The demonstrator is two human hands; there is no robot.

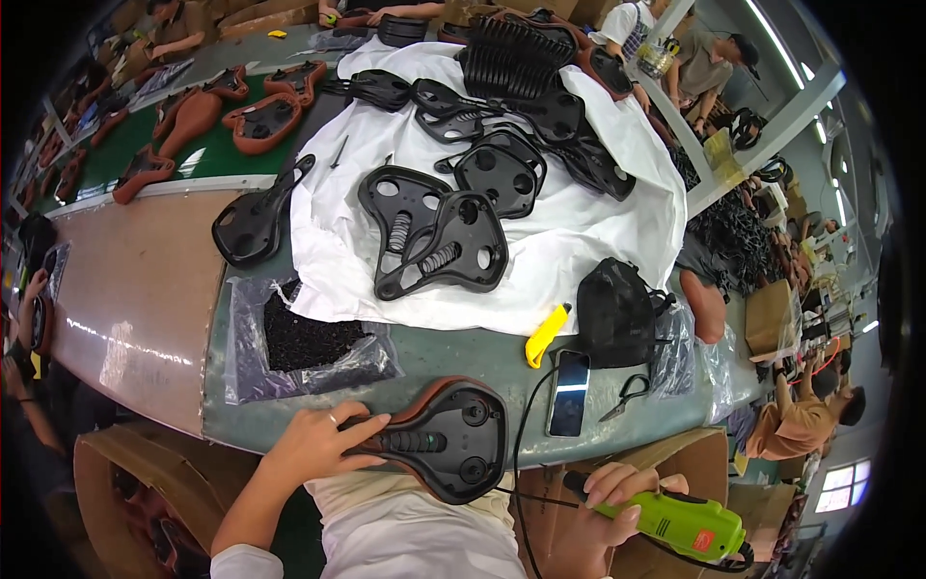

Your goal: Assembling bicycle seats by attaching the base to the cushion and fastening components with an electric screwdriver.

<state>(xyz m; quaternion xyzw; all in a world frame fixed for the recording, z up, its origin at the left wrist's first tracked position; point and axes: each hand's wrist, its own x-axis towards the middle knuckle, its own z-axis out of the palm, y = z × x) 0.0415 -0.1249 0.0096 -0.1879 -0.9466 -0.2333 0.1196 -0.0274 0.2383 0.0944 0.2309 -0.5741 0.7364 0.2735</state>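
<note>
A bicycle seat point(475, 434), underside up, is being gripped around its narrow nose by the left hand point(323, 439), at the near edge of the table point(453, 357); whether it is being borne by the table or the lap cannot be told. A green power tool point(690, 526) is being held in the curled right hand point(627, 492), its black end being pointed towards the seat. Judging by this, the black base is being readied for fastening to the brown cover; the next move seems to be calling for a steady seat and a well-aligned tool. The table edge is being overlapped by the seat, and a black cord point(521, 425) is being left hanging between seat and tool (a likely snag). Room beyond is being narrowed by a bag of small black parts point(309, 338), a phone point(569, 396) and scissors point(629, 398).
</note>
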